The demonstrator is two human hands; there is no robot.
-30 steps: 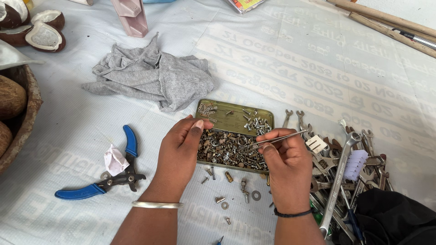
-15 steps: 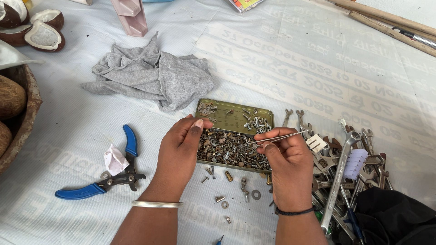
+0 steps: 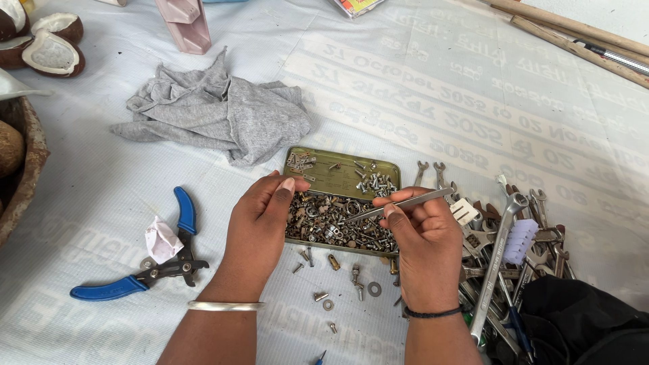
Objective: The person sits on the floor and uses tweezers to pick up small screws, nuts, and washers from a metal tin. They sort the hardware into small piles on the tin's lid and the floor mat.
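A flat brass-coloured tin lies open on the white sheet, filled with small screws, nuts and bits of hardware. My left hand hovers over its left side, thumb and fingers pinched together on something too small to make out. My right hand is at the tin's right edge and grips slim metal tweezers, their tips pointing left over the screws. Loose screws and washers lie scattered on the sheet between my wrists.
A pile of spanners and wrenches lies to the right, by a black cloth. Blue-handled pliers with a scrap of white paper lie left. A crumpled grey rag sits behind the tin. Coconut halves and a basket are far left; wooden poles at top right.
My right hand with the tweezers has shifted slightly, the tips staying over the tin. My left hand remains pinched above the screws.
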